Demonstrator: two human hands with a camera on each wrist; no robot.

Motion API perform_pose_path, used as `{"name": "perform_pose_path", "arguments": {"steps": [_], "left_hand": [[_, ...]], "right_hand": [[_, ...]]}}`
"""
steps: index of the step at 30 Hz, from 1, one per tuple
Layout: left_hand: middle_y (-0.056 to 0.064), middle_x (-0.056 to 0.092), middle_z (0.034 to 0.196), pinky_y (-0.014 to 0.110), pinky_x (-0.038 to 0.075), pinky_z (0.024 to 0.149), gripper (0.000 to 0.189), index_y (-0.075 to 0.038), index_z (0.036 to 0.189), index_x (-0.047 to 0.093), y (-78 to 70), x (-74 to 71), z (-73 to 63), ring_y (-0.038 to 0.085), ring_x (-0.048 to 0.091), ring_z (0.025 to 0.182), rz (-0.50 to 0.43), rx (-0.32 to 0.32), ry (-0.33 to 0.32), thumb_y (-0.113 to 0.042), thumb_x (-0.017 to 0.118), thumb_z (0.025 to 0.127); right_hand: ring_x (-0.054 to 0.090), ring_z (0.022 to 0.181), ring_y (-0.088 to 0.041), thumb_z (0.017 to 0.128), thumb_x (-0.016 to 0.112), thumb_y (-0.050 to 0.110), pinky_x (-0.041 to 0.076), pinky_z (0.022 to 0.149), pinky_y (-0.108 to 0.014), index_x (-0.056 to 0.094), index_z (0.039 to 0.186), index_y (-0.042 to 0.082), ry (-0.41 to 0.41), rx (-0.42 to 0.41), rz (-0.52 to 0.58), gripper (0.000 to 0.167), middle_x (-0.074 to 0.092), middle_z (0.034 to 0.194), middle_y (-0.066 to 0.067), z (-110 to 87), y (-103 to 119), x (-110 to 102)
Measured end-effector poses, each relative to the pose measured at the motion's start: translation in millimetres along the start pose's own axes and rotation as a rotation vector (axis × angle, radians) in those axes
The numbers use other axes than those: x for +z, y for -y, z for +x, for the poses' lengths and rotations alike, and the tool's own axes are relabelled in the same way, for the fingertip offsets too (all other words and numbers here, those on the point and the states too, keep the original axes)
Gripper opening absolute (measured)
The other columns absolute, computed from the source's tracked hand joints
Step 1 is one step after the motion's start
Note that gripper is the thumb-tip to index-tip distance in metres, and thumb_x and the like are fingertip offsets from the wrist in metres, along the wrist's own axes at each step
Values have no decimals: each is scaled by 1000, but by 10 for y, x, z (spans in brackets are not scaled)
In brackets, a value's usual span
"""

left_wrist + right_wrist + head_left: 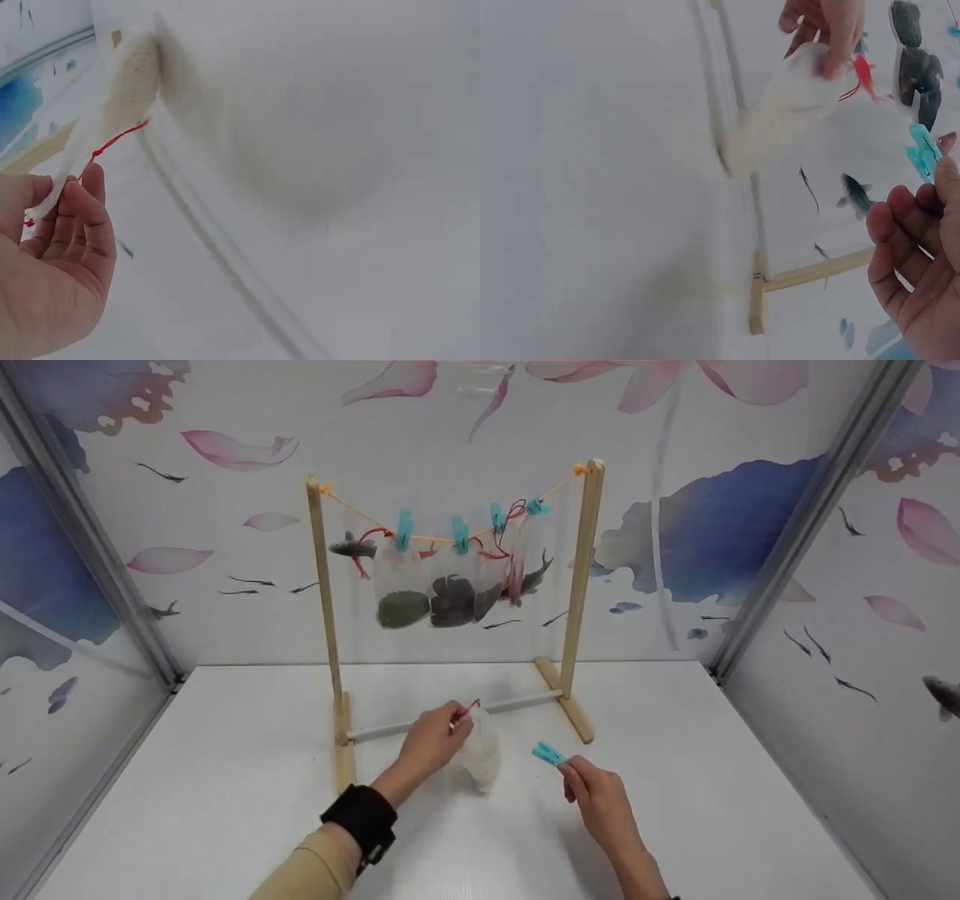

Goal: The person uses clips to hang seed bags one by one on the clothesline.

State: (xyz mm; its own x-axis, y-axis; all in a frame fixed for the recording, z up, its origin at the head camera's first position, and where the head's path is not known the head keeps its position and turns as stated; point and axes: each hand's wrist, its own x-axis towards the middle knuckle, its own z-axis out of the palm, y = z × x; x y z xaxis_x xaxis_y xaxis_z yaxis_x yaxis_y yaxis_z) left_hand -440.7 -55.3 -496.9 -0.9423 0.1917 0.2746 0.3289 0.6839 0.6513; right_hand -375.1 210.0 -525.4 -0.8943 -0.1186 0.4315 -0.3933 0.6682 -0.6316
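My left hand (435, 739) pinches the top of a small translucent white drawstring bag (482, 757) with a red cord. The bag hangs down over the table, its lower part filled with something pale; the left wrist view shows the red cord (120, 138) sticking out past the fingertips. To the right, my right hand (600, 799) holds a light blue clothespin (550, 754) between thumb and index finger, its free end towards the bag. In the right wrist view the clothespin (925, 152) stands above the curled fingers.
A wooden rack (581, 577) stands behind both hands. On its orange string (352, 508) hang several similar bags, one with green contents (403, 609) and one with dark contents (452, 600), held by blue clothespins (405, 531). A white bar (525, 703) joins the feet. Printed walls enclose the white table (247, 780).
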Motion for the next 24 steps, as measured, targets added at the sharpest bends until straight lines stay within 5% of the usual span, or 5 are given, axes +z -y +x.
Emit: {"name": "perform_pose_path", "arguments": {"steps": [9, 14, 19, 24], "left_hand": [[8, 78, 85, 41, 57, 61, 13, -11, 95, 76, -284, -1341, -76, 26, 73, 73, 419, 168, -320, -23, 73, 91], [13, 76, 81, 46, 54, 57, 17, -7, 94, 75, -552, -1945, -2, 32, 71, 70, 537, 197, -446, -23, 70, 93], [24, 71, 84, 52, 55, 63, 23, 5, 95, 69, -826, -2290, 166, 42, 69, 76, 578, 160, -473, -16, 60, 100], [27, 72, 83, 47, 59, 63, 16, 10, 92, 69, -1012, -2383, 356, 40, 72, 74, 702, 145, -515, -1, 60, 97]], "right_hand": [[38, 53, -7, 92, 70, 13, 36, 50, -22, 54, 76, 12, -61, -529, -297, 22, 46, 57, 4, 777, 677, -609], [29, 53, -10, 96, 66, 17, 27, 50, -23, 51, 75, 11, 5, -672, -364, 27, 32, 58, 6, 1251, 1198, -828], [43, 50, -18, 96, 64, 20, 40, 48, -31, 54, 76, 7, -4, -762, -467, 26, 49, 55, -4, 1613, 1691, -905], [61, 58, -27, 99, 60, 25, 54, 55, -38, 63, 86, 5, -9, -743, -602, 23, 66, 67, -10, 1855, 2143, -919]]}}
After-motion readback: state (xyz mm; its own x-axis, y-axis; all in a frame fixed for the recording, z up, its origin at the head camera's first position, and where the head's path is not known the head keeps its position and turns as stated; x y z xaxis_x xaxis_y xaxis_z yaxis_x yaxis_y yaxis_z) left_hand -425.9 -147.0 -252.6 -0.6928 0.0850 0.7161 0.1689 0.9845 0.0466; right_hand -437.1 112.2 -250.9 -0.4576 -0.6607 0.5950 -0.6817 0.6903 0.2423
